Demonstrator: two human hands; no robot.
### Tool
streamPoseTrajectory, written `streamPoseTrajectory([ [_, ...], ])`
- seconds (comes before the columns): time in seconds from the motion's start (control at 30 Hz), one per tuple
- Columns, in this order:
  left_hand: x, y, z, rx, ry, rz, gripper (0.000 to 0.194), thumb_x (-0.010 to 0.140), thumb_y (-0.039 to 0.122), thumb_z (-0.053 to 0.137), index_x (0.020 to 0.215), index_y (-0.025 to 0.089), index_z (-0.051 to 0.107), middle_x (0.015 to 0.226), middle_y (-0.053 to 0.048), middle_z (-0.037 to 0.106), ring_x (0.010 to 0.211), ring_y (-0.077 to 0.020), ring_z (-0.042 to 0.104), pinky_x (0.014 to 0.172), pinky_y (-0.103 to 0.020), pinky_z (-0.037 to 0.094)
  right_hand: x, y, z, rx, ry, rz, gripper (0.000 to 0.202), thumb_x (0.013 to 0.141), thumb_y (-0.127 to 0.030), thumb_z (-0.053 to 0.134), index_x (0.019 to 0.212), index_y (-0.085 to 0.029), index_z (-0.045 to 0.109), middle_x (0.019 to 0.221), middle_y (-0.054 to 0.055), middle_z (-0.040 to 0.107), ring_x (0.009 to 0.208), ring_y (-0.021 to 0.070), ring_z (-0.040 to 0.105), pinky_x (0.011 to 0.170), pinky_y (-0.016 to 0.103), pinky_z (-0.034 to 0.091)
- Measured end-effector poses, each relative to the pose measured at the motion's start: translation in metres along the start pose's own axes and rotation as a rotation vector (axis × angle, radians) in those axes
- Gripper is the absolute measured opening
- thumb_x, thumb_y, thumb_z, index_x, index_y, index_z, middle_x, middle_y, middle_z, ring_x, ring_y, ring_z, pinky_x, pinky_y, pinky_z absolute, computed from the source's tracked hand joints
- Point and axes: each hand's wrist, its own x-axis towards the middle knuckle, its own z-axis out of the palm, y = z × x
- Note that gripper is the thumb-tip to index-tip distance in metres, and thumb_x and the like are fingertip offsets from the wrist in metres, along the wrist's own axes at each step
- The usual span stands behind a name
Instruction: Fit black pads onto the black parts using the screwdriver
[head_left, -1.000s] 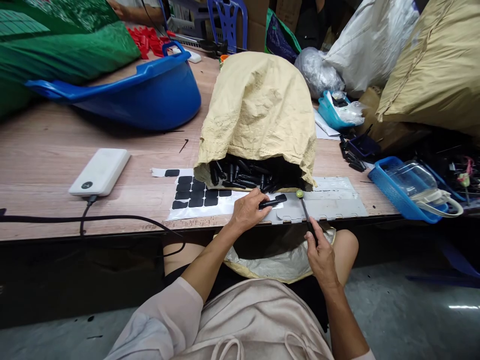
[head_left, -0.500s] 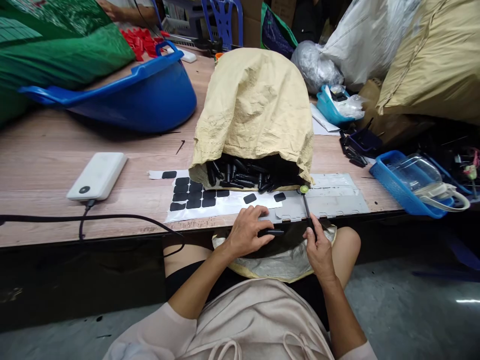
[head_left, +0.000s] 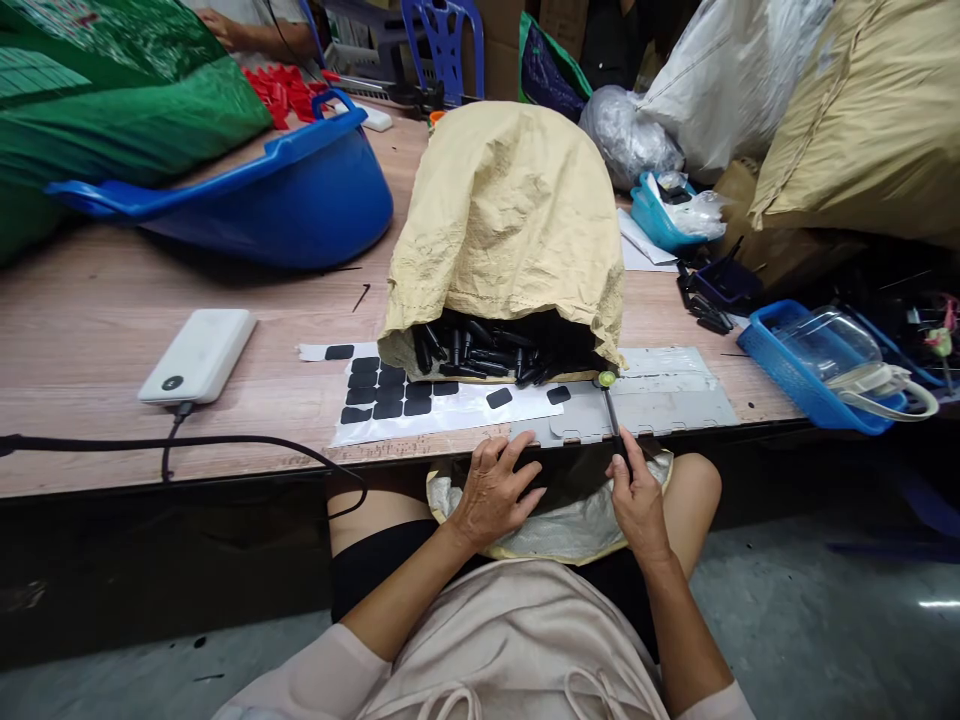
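Gripping tool [head_left: 613, 410] by black handle in right hand [head_left: 639, 500], green tip pointing away, over grey board [head_left: 667, 405]. Holding left hand [head_left: 495, 488] released, fingers parted, above open bag [head_left: 577, 535] in lap; near table [head_left: 300, 310] edge, can't tell if touching. Just beyond, on table: white sheet [head_left: 450, 420] bearing black patches [head_left: 388, 409], most in rows, a few apart. Behind these: tan sack [head_left: 517, 220], mouth toward body, black tubes [head_left: 491, 360] lying inside. Farther left: white power bank [head_left: 199, 355] with cable [head_left: 225, 440] plugged in, blue basin [head_left: 300, 190] behind. At right: blue basket [head_left: 795, 365], by table edge.
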Motion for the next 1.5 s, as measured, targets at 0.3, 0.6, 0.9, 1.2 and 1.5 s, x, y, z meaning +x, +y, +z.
streamPoseTrajectory([
  [0.3, 0.097, -0.039, -0.027, -0.084, 0.211, -0.313, 0.025, 0.102, 0.029, 0.053, 0.118, 0.021, 0.070, 0.108, -0.009, 0.066, 0.102, -0.0232, 0.064, 0.093, -0.035, 0.052, 0.001, 0.000, 0.001, -0.011, -0.009, 0.006, 0.058, 0.101, -0.043, 0.044, 0.149, -0.015, 0.060, 0.082, 0.006, 0.074, 0.069, 0.0192, 0.067, 0.071, 0.031, 0.055],
  [0.6, 0.154, -0.065, -0.030, 0.139, 0.028, -0.412, 0.037, 0.092, 0.014, 0.055, 0.125, 0.022, 0.068, 0.116, -0.012, 0.058, 0.105, -0.0286, 0.064, 0.081, -0.035, 0.055, 0.000, 0.002, 0.004, 0.022, -0.012, -0.023, 0.057, 0.102, -0.041, 0.043, 0.150, -0.014, 0.058, 0.095, 0.010, 0.077, 0.075, 0.0200, 0.070, 0.077, 0.032, 0.058],
  [0.9, 0.149, -0.066, -0.037, 0.179, 0.092, -0.349, 0.025, 0.094, 0.017, 0.058, 0.116, 0.020, 0.068, 0.124, -0.014, 0.064, 0.107, -0.0317, 0.062, 0.085, -0.041, 0.048, 0.001, 0.004, 0.004, 0.010, -0.016, -0.037, 0.056, 0.103, -0.039, 0.042, 0.151, -0.015, 0.057, 0.103, 0.012, 0.078, 0.078, 0.0204, 0.073, 0.080, 0.033, 0.059],
  [1.2, 0.100, -0.040, -0.031, 0.056, -0.101, -0.029, 0.015, 0.097, 0.028, 0.066, 0.109, 0.022, 0.070, 0.099, -0.007, 0.070, 0.095, -0.0266, 0.061, 0.081, -0.039, 0.044, 0.001, 0.007, 0.005, 0.009, -0.008, -0.048, 0.054, 0.102, -0.038, 0.044, 0.150, -0.016, 0.058, 0.105, 0.012, 0.078, 0.083, 0.0207, 0.073, 0.080, 0.032, 0.059],
  [1.5, 0.092, -0.051, -0.007, -0.160, -0.050, -0.170, 0.018, 0.090, 0.028, 0.076, 0.106, 0.021, 0.073, 0.097, -0.005, 0.068, 0.093, -0.0238, 0.063, 0.086, -0.037, 0.049, 0.004, 0.010, 0.002, 0.040, -0.006, -0.045, 0.054, 0.101, -0.041, 0.047, 0.148, -0.018, 0.060, 0.119, 0.014, 0.076, 0.085, 0.0204, 0.072, 0.085, 0.036, 0.060],
])
